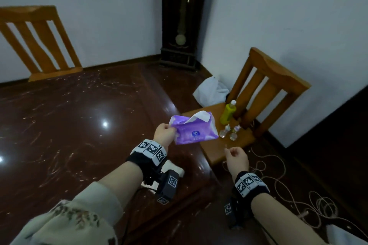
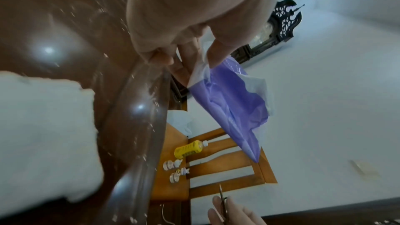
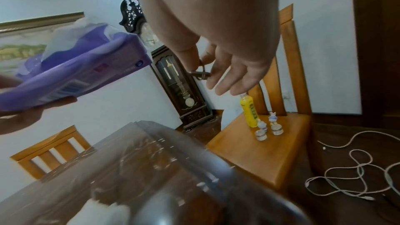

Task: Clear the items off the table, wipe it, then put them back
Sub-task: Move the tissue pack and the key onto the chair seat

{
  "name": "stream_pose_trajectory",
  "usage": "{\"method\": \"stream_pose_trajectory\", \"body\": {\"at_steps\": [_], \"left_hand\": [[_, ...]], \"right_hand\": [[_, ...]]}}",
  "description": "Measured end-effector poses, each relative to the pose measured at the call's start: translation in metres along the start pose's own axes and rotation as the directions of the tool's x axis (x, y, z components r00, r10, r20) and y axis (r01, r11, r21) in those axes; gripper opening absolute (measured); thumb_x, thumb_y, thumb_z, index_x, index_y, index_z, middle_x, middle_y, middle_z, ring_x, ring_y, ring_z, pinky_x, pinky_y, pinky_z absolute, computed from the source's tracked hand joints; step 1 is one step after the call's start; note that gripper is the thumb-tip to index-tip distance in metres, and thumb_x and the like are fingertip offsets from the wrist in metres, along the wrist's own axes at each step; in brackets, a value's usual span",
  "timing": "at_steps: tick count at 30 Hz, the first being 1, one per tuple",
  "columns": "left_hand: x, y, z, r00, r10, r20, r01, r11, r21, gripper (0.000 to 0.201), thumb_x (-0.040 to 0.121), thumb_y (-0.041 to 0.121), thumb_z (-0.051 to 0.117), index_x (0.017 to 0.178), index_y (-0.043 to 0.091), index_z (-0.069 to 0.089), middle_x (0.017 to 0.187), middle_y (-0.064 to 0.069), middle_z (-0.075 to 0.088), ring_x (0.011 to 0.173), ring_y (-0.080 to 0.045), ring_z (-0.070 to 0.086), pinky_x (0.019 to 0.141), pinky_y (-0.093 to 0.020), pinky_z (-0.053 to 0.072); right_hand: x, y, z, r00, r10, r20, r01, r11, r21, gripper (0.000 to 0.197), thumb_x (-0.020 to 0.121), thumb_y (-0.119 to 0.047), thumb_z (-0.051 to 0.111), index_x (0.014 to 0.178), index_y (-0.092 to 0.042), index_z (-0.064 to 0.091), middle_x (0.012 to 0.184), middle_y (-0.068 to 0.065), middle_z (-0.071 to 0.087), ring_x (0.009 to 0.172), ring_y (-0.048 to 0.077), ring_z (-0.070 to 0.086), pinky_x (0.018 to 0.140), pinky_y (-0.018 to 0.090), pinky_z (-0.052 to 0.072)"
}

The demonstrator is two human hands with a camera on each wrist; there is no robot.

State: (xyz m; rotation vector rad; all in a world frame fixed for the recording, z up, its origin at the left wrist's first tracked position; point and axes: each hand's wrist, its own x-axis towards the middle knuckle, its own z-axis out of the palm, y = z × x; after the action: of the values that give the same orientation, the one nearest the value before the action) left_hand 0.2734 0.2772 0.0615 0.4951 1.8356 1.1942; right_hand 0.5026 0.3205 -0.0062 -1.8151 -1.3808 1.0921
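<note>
My left hand [image 1: 169, 131] pinches one end of a purple tissue pack [image 1: 196, 131] and holds it in the air past the right edge of the dark red table [image 1: 79, 125]. A white tissue sticks out of the pack's [image 3: 86, 64] top. My right hand [image 1: 233, 154] hovers lower, over the front of the wooden chair seat [image 1: 217, 153]. Its thumb and forefinger pinch a small metal key ring [image 3: 200, 73], the other fingers straight. A yellow bottle [image 1: 229, 112] and two little figurines [image 1: 229, 132] stand on that seat. A white cloth [image 1: 175, 169] lies on the table under my left wrist.
A second wooden chair [image 1: 35, 45] stands at the table's far left. A tall dark pendulum clock [image 1: 184, 16] fills the corner. A white plastic bag [image 1: 211, 90] lies on the floor behind the near chair, and a pale cable [image 1: 278, 181] coils on the floor to the right.
</note>
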Motion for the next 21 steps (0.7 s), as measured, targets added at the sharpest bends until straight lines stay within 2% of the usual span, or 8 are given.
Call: {"method": "stream_pose_trajectory", "body": {"at_steps": [3,6,8,10,13,15,17,21], "left_hand": [[0.003,0.008,0.075,1.000,0.024,-0.011,-0.024,1.000,0.005,0.013,0.077,-0.006,0.054,0.078,0.007,0.052,0.069,-0.005,0.051,0.068,-0.021,0.049,0.052,-0.025,0.038],[0.005,0.009,0.146,1.000,0.022,-0.021,-0.022,1.000,0.017,0.012,0.076,-0.003,0.054,0.086,0.003,0.057,0.077,-0.010,0.055,0.080,-0.024,0.054,0.070,-0.029,0.043],[0.006,0.006,0.182,1.000,-0.017,0.007,0.017,0.999,0.027,0.010,0.072,0.002,0.056,0.081,0.002,0.060,0.072,-0.007,0.055,0.081,-0.027,0.057,0.068,-0.028,0.041],[0.009,0.000,0.210,0.998,-0.058,0.017,0.057,0.997,0.043,0.022,0.061,0.010,0.056,0.079,0.001,0.061,0.069,-0.007,0.054,0.083,-0.032,0.061,0.068,-0.033,0.044],[0.019,-0.009,0.239,0.996,-0.090,0.012,0.088,0.993,0.081,0.046,0.058,0.011,0.054,0.099,-0.008,0.063,0.074,-0.011,0.055,0.100,-0.041,0.062,0.080,-0.044,0.051],[0.023,-0.005,0.253,0.995,-0.100,-0.005,0.100,0.990,0.099,0.039,0.068,0.005,0.055,0.104,-0.009,0.061,0.081,-0.017,0.059,0.104,-0.042,0.060,0.088,-0.048,0.050],[0.030,-0.002,0.263,0.993,-0.110,-0.042,0.114,0.987,0.112,0.033,0.078,-0.002,0.053,0.110,-0.009,0.059,0.099,-0.023,0.062,0.107,-0.040,0.058,0.092,-0.046,0.048],[0.057,-0.006,0.281,0.983,-0.152,-0.105,0.166,0.976,0.140,0.034,0.084,0.000,0.050,0.117,-0.009,0.056,0.112,-0.025,0.061,0.106,-0.039,0.058,0.089,-0.039,0.047]], "right_hand": [[0.033,0.027,-0.050,1.000,0.027,0.009,-0.027,1.000,-0.016,0.016,0.090,-0.025,0.063,0.080,-0.014,0.058,0.077,0.003,0.062,0.077,0.026,0.058,0.071,0.035,0.045],[0.063,0.050,-0.100,0.999,0.037,0.020,-0.036,0.998,-0.056,0.019,0.087,-0.022,0.065,0.073,-0.012,0.058,0.070,0.003,0.061,0.072,0.024,0.058,0.069,0.034,0.045],[0.080,0.063,-0.130,0.999,0.047,0.024,-0.045,0.996,-0.078,0.019,0.086,-0.019,0.068,0.071,-0.012,0.058,0.068,0.000,0.058,0.071,0.022,0.055,0.070,0.032,0.042],[0.096,0.075,-0.153,0.995,0.092,0.043,-0.088,0.994,-0.071,0.020,0.083,-0.015,0.070,0.069,-0.014,0.057,0.065,-0.002,0.056,0.068,0.018,0.053,0.071,0.032,0.042],[0.117,0.090,-0.173,0.986,0.144,0.082,-0.139,0.989,-0.056,0.023,0.081,-0.011,0.072,0.064,-0.015,0.056,0.061,-0.004,0.054,0.067,0.017,0.051,0.071,0.031,0.040],[0.129,0.095,-0.180,0.979,0.175,0.101,-0.168,0.983,-0.066,0.022,0.080,-0.013,0.072,0.064,-0.015,0.058,0.063,-0.004,0.056,0.069,0.017,0.053,0.074,0.033,0.043],[0.144,0.099,-0.181,0.970,0.211,0.119,-0.202,0.976,-0.082,0.021,0.078,-0.014,0.074,0.063,-0.016,0.060,0.066,-0.003,0.060,0.072,0.017,0.055,0.078,0.035,0.046],[0.179,0.103,-0.176,0.956,0.240,0.172,-0.224,0.969,-0.104,0.022,0.070,-0.016,0.079,0.054,-0.025,0.067,0.062,-0.003,0.065,0.073,0.023,0.063,0.078,0.039,0.052]]}}
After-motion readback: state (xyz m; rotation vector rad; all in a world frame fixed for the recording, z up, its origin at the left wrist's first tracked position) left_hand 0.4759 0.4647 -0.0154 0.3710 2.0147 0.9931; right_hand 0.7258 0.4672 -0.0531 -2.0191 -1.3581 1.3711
